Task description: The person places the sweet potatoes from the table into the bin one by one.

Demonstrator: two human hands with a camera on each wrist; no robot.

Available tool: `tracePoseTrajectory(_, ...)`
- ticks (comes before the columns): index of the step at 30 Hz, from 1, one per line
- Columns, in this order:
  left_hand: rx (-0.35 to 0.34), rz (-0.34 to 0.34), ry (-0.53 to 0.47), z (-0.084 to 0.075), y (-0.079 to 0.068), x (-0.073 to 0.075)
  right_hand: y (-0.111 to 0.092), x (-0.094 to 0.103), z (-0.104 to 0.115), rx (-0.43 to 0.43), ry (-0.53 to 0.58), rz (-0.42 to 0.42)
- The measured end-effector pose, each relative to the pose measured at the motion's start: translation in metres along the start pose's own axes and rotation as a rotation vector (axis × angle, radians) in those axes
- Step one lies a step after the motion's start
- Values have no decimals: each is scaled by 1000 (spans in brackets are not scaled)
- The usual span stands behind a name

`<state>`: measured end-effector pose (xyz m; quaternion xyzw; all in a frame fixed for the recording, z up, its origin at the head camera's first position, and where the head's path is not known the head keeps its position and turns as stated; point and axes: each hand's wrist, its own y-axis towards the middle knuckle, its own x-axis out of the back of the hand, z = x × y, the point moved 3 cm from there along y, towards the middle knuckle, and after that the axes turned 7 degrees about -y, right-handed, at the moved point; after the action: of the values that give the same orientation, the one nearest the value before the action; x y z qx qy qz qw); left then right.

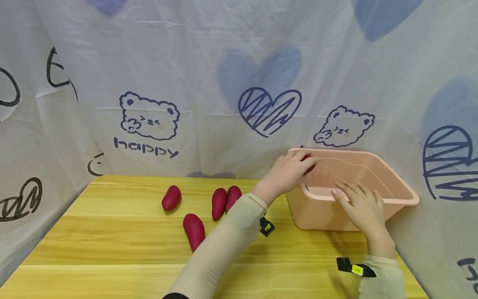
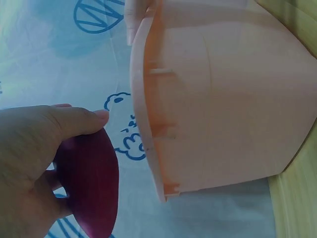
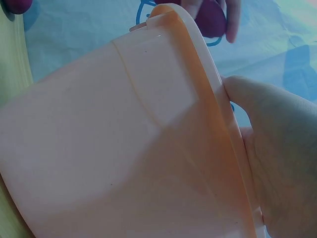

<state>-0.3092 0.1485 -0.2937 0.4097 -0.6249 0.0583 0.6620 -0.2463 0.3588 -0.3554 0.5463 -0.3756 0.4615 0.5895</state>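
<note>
My left hand [image 1: 286, 171] grips a dark red sweet potato [image 2: 94, 183] between thumb and fingers. It holds it over the left end of a pink plastic bin [image 1: 323, 214], above the rim. Much of the sweet potato is hidden behind the hand in the head view. At the bin's near rim is my right hand [image 1: 361, 207], its fingers extended over the opening. In the right wrist view its thumb [image 3: 242, 89] touches the rim. The bin's floor is mostly hidden by its front wall.
On the wooden table [image 1: 123, 241], left of the bin, lie several more sweet potatoes [image 1: 171, 198], [image 1: 193, 230], two of them side by side near my left forearm. A printed cloth [image 1: 209, 137] hangs behind the table and along both sides.
</note>
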Motion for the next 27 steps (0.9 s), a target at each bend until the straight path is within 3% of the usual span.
tracePoseTrajectory(5, -47, -53, 57, -5, 13, -7, 0, 1, 1, 1, -4, -3)
tracePoseTrajectory(9, -57, -52, 82, -9, 21, -11, -1, 1, 1, -2, -8, 3)
tracePoseTrajectory(17, -54, -8, 38, -15, 36, -21, 0, 1, 0, 2, -14, -6)
tracePoseTrajectory(27, -105, -95, -16, -21, 49, -37, 0, 0, -1, -1, -11, 2)
